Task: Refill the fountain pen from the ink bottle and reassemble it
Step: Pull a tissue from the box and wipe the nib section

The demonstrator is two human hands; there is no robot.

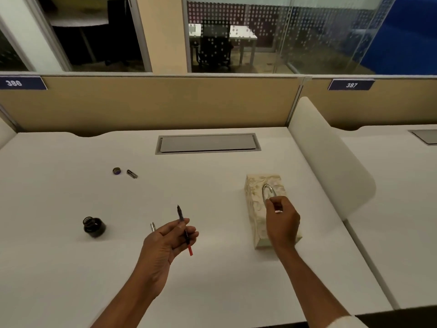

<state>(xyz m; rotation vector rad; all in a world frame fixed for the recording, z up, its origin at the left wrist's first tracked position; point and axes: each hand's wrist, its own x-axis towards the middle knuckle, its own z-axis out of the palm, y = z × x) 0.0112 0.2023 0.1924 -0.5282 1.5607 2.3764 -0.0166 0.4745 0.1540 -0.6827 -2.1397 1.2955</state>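
My left hand (165,242) holds the pen's front section (184,229), nib pointing up and away, with a red-tipped converter at its lower end. An open dark ink bottle (93,227) stands on the white desk (71,268) to the left. The bottle's cap (116,171) and a small metal pen part (132,174) lie farther back. Another silvery pen part (152,226) lies just left of my left hand. My right hand (282,221) rests on the tissue box (257,202), fingertips pinched at its oval slot; whether it grips a tissue is unclear.
A grey cable hatch (208,143) is set into the desk at the back. A beige partition (153,102) closes the rear. A curved white divider (331,157) stands on the right, beside the tissue box.
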